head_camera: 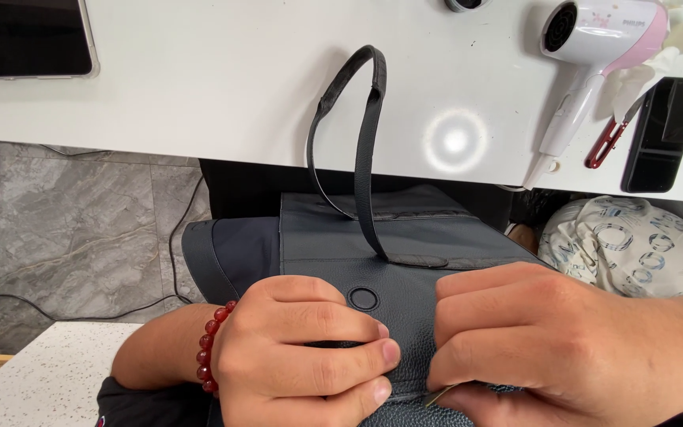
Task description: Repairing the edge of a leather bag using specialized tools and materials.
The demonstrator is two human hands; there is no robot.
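Observation:
A dark blue-grey leather handbag [405,229] lies on my lap, its strap handle [365,119] looping up onto the white table. A round snap button [364,298] shows on its flap. My left hand [302,356], with a red bead bracelet [209,348] at the wrist, pinches the bag's near edge. My right hand [547,340] grips the same edge beside it, and a small metal piece [438,395] pokes out under its fingers.
On the white table [199,87] lie a white and pink hair dryer [594,47], red-handled snips [609,141], a black phone [662,134] and a dark tablet [25,35] at far left. Patterned fabric [634,245] sits right. Cables cross the grey floor.

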